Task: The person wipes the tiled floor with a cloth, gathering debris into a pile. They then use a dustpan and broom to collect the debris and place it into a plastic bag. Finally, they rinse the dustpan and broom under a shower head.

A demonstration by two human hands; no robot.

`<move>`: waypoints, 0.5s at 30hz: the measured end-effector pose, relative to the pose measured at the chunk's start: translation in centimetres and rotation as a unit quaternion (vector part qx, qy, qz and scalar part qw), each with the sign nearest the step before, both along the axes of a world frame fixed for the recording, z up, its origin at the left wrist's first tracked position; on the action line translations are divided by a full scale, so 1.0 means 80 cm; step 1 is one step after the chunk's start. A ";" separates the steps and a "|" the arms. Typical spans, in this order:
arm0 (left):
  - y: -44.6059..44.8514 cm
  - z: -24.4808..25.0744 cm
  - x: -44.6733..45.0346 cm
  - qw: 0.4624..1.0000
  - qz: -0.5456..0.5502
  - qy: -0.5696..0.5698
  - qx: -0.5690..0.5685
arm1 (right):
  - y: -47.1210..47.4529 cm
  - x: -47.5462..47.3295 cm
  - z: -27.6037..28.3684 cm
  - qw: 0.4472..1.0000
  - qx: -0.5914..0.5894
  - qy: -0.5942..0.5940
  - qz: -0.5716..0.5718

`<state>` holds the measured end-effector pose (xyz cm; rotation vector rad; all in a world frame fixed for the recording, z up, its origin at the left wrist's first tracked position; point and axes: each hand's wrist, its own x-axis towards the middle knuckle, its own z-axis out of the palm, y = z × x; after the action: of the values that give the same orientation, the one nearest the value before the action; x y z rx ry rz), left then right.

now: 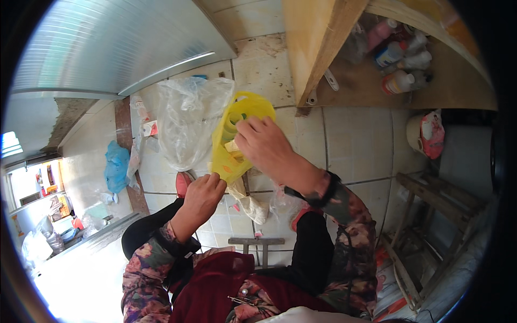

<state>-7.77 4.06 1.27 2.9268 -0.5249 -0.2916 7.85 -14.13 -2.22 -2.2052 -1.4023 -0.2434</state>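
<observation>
A yellow plastic bag hangs between my hands above the tiled floor, its mouth facing up. My left hand pinches its near left edge between thumb and fingers. Over the bag's right side is my right hand, fingers curled at the rim; whether they grip the bag or something in it is hard to see. Round greenish items and a small pale yellow packet show inside the bag. Left of it, a large clear plastic bag lies spread on the tiles.
Bottles stand on a wooden shelf at upper right. A wooden frame stool is at the right. A blue plastic bag lies at the left, and a cream cloth near my feet. A metal panel is at upper left.
</observation>
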 end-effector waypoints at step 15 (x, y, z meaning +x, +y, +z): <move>-0.020 -0.005 -0.028 0.997 -0.030 0.049 -0.047 | -0.001 -0.022 -0.159 0.863 -0.173 0.474 0.020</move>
<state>-9.97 2.48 0.88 2.7926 -0.5945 -0.4041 6.05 -14.17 -14.90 -2.0366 -0.9347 1.0542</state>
